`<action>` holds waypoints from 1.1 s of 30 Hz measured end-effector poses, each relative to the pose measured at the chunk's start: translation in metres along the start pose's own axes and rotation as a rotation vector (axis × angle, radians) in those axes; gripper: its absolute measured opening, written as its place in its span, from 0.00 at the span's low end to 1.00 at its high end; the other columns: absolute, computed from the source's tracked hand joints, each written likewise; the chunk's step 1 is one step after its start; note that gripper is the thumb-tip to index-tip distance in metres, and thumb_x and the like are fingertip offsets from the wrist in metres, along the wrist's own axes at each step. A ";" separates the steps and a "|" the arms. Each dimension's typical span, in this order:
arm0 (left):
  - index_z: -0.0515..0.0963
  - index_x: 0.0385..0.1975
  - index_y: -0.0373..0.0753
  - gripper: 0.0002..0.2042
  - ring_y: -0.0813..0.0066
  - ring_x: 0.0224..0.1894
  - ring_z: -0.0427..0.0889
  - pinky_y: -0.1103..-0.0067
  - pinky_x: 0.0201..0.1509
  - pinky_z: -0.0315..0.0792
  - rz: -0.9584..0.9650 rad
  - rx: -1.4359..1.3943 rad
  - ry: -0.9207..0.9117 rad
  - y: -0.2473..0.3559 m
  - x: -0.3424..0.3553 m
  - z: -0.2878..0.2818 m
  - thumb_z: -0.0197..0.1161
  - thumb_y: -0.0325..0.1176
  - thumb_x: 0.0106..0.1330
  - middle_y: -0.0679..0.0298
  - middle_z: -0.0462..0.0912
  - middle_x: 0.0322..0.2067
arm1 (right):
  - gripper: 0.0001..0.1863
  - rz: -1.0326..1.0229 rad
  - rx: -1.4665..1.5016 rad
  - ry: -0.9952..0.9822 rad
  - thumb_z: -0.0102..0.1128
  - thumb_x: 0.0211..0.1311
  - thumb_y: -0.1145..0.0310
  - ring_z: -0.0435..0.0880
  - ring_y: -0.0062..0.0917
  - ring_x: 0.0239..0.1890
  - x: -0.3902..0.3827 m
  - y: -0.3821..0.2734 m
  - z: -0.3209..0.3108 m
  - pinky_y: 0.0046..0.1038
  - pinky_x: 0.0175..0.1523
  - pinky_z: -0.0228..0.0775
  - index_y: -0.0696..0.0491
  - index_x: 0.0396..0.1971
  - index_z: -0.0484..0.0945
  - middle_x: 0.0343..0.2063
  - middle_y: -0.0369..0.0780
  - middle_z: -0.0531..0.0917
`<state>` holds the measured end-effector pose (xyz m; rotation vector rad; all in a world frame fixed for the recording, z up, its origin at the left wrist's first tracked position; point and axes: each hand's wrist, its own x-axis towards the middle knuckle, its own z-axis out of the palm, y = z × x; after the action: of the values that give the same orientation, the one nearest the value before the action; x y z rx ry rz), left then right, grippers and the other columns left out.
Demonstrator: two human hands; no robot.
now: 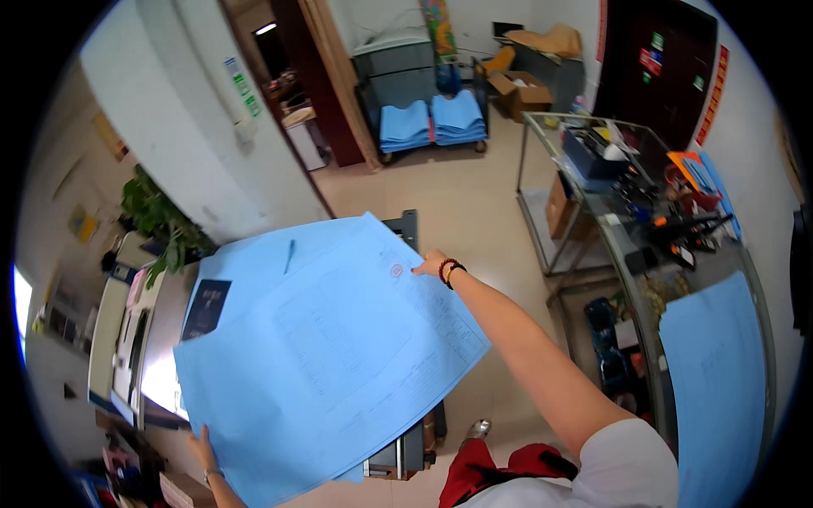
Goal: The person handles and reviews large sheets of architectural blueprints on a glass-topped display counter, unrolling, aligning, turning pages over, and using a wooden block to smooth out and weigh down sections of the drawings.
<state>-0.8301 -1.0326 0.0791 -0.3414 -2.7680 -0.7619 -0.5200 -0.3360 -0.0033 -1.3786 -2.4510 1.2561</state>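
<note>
A large light-blue drawing sheet [339, 339] with faint printed lines and a small round red stamp mark spreads out in front of me. My left hand [201, 449] grips its lower left edge, thumb on top and fingers mostly hidden. On its upper right edge, my right hand [430, 264] is closed, with red and dark beads on the wrist. Beneath this sheet another blue sheet [246, 267] shows at the far left. It carries a dark booklet or card [207, 306] and a thin dark pen-like thing [290, 256]. The surface below is mostly hidden.
To my right stands a glass-topped metal table [631, 279] with more blue sheets [716, 364], a dark box [593, 157] and clutter. A cart [432, 140] bearing stacked blue sheets stands ahead, beside an open cardboard box [521, 93]. A leafy plant [161, 216] borders the left.
</note>
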 end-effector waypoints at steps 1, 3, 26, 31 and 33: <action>0.72 0.39 0.24 0.18 0.68 0.33 0.76 0.74 0.38 0.70 -0.007 -0.078 0.015 -0.019 0.005 0.004 0.61 0.34 0.57 0.54 0.79 0.33 | 0.32 0.028 0.186 -0.171 0.70 0.41 0.55 0.80 0.28 0.33 0.000 0.019 0.000 0.30 0.32 0.71 0.61 0.43 0.73 0.36 0.45 0.80; 0.70 0.43 0.25 0.21 0.63 0.36 0.76 0.73 0.43 0.70 0.018 -0.117 0.001 -0.039 0.022 0.026 0.61 0.36 0.57 0.52 0.78 0.35 | 0.43 0.098 0.369 -0.400 0.69 0.42 0.56 0.78 0.29 0.40 -0.006 0.061 -0.015 0.34 0.39 0.72 0.58 0.57 0.60 0.44 0.44 0.77; 0.58 0.59 0.34 0.31 0.54 0.61 0.59 0.67 0.63 0.56 1.851 -0.750 -1.015 0.653 -0.574 0.236 0.63 0.28 0.55 0.49 0.61 0.58 | 0.15 0.788 1.186 1.603 0.54 0.56 0.72 0.80 0.20 0.31 -0.770 0.452 0.056 0.20 0.36 0.72 0.59 0.44 0.74 0.33 0.40 0.80; 0.57 0.60 0.41 0.36 0.49 0.63 0.53 0.64 0.63 0.56 2.346 -0.650 -1.304 0.648 -0.814 0.206 0.67 0.30 0.50 0.52 0.51 0.63 | 0.18 0.870 0.723 1.934 0.56 0.56 0.69 0.79 0.21 0.37 -0.868 0.492 0.061 0.21 0.42 0.70 0.59 0.47 0.72 0.35 0.40 0.80; 0.57 0.61 0.43 0.37 0.49 0.63 0.52 0.63 0.63 0.56 2.436 -0.573 -1.245 0.654 -0.867 0.205 0.67 0.32 0.50 0.52 0.50 0.63 | 0.20 0.878 0.787 1.938 0.58 0.56 0.68 0.78 0.23 0.40 -0.877 0.504 0.034 0.22 0.44 0.69 0.60 0.48 0.71 0.36 0.41 0.80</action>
<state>0.1387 -0.5145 -0.0446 -3.5140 -0.2347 -0.2825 0.3365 -0.8689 -0.0900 -1.7753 -0.0627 0.1993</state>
